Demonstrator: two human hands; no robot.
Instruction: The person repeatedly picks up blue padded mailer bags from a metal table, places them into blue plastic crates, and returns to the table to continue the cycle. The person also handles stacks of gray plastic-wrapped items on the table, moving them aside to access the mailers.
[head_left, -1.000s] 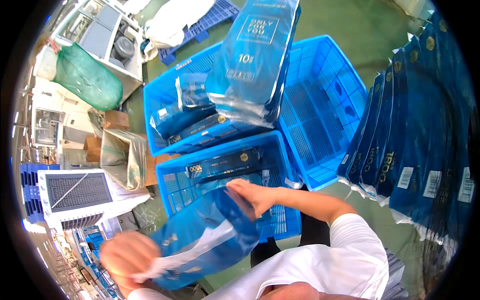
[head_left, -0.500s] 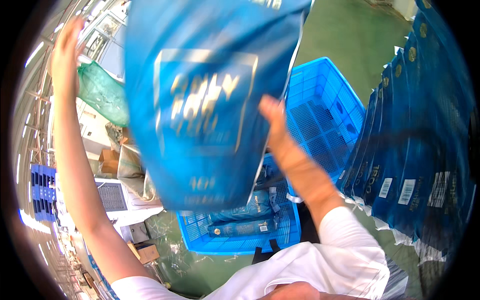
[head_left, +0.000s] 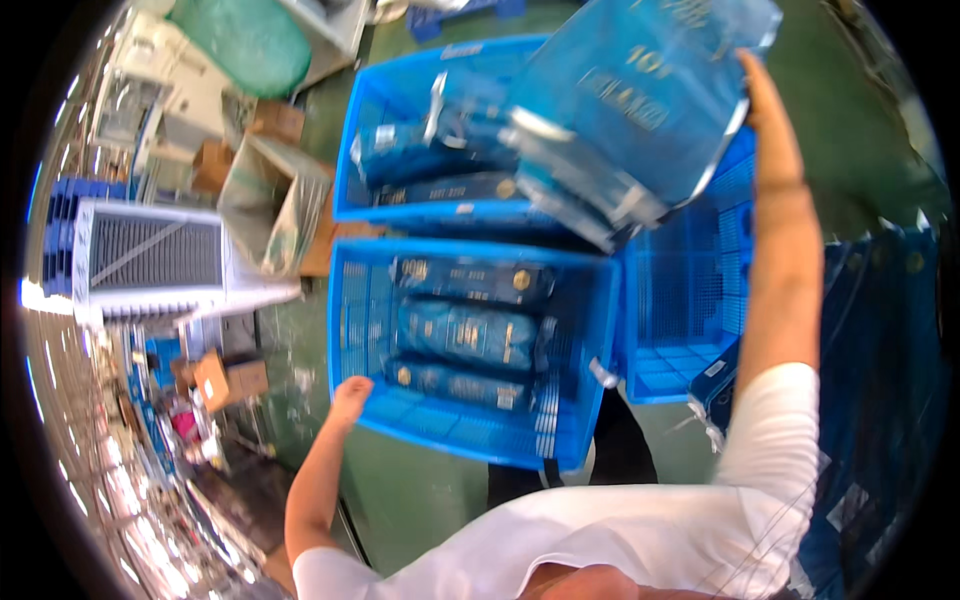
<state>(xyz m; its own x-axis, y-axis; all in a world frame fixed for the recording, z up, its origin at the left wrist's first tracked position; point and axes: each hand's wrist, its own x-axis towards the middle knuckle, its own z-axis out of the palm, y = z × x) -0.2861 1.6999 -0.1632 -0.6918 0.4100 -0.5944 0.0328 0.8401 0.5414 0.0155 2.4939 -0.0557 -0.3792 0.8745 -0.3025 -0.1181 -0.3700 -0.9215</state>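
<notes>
My right hand [head_left: 762, 95] grips the right edge of a large blue plastic bag [head_left: 640, 110] with pale printing. The bag hangs tilted over the far blue crate [head_left: 350, 135] and the crate on the right [head_left: 690, 385]; its crumpled clear end [head_left: 590, 195] points down. At the left corner of the near blue crate [head_left: 350, 350], my left hand [head_left: 352, 395] is closed on the rim. Inside that crate lie several narrow blue packs, among them a middle pack [head_left: 465, 330]. More blue packs [head_left: 440, 190] lie in the far crate.
A stack of large blue bags [head_left: 870, 340] stands close on my right. To the left are a white louvred machine [head_left: 150, 250], an open woven sack [head_left: 265, 210] and a cardboard box [head_left: 225, 380]. A green sack [head_left: 245, 45] is at the far left.
The large blue bag has moved away and to the right with my right hand, uncovering the crates. My left hand has come down from being raised to the near crate's rim. The view has shifted.
</notes>
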